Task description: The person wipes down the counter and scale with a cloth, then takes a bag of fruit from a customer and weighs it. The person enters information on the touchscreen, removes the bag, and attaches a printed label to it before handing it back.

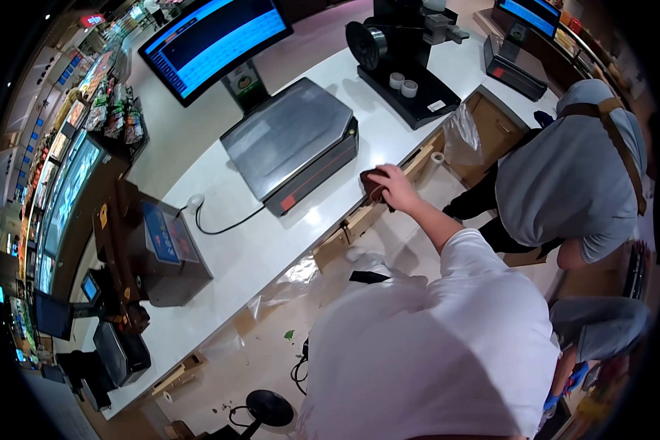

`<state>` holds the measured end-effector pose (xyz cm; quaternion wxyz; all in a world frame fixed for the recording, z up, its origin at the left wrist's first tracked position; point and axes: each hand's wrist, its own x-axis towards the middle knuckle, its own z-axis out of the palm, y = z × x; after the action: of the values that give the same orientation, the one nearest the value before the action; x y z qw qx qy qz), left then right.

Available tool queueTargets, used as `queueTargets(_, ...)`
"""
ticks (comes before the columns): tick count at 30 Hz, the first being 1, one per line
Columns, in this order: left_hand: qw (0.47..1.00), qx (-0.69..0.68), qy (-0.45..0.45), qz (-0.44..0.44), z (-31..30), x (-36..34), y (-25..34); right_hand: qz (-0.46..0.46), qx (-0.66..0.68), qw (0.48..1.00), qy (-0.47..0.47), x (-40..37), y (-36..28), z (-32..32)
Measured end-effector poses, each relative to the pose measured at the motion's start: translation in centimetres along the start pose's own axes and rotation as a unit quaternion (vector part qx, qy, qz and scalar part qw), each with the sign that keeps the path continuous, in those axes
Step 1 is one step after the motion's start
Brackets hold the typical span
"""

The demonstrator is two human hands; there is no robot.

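My right hand (396, 188) is closed on a dark brown piece of folded material (372, 185), which looks like a cloth, at the near edge of the white counter (235, 282). The fingers lie over its top, and part of it is hidden beneath them. Just left of the hand stands a weighing scale (290, 139) with a flat metal plate, its screen (216, 44) lit blue. My left hand is out of view.
A black stand (411, 92) with two white rolls sits at the counter's back right. A clear plastic bag (463, 136) hangs near the edge. One co-worker in grey (572, 169) bends at the right, another person's grey sleeve (601, 326) lower down. A grey box (172, 253) stands left.
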<state>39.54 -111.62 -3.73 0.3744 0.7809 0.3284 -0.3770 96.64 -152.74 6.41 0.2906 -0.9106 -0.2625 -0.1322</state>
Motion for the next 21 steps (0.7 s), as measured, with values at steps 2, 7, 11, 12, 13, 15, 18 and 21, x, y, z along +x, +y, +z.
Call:
queueTargets(2, 0.999, 0.042, 0.001, 0.017, -0.8, 1.1, 1.4, 0.044, -0.046, 0.997, 0.043, 2.0, 1.6, -1.6)
queueTargets(7, 0.985, 0.148, 0.023, 0.085, -4.5, 4.6, 7.2, 0.169, -0.153, 0.966, -0.121, 6.7, 8.6, 1.2)
queueTargets(11, 0.974, -0.197, 0.109, -0.038, -8.0, 6.9, 16.0, 0.158, -0.116, 0.979, -0.062, 10.4, 13.5, 3.4)
queueTargets(12, 0.938, -0.31, 0.131, -0.083, -8.3, 6.3, 18.6, 0.18, -0.131, 0.972, -0.08, 12.1, 14.4, 3.7)
queueTargets(13, 0.94, -0.3, 0.12, -0.107, -9.3, 5.4, 22.3, 0.188, -0.136, 0.97, -0.076, 13.8, 15.2, 4.0)
queueTargets(15, 0.958, -0.26, 0.045, -0.112, -11.7, 3.8, 29.0, 0.195, -0.141, 0.968, -0.073, 17.3, 16.6, 5.0)
queueTargets(18, 0.968, -0.233, 0.004, -0.09, -15.3, 1.3, 38.6, 0.19, -0.136, 0.969, -0.077, 22.5, 18.4, 6.8)
queueTargets(21, 0.967, -0.249, 0.051, -0.006, -17.5, -1.9, 48.6, 0.165, -0.119, 0.977, -0.069, 27.7, 20.2, 9.8)
